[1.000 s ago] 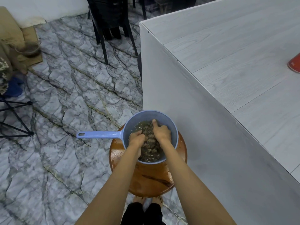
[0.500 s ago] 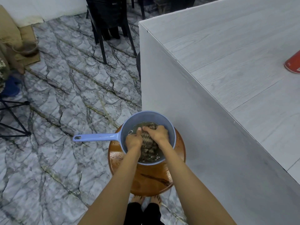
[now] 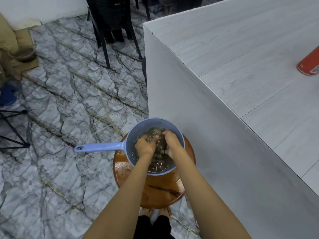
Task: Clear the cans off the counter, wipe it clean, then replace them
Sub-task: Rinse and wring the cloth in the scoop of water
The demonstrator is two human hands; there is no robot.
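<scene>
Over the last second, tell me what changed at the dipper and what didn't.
The right hand, which lay flatter on the cloth, has curled round it beside the left hand; both now squeeze it. The dipper stays on the stool, the red can on the counter.

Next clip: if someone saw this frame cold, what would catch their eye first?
First, the left hand and right hand gripping a dark wet cloth in a blue dipper of murky water. The dipper sits on a round brown stool at lower centre. Next, the red can at the right edge, on the pale counter.
</scene>
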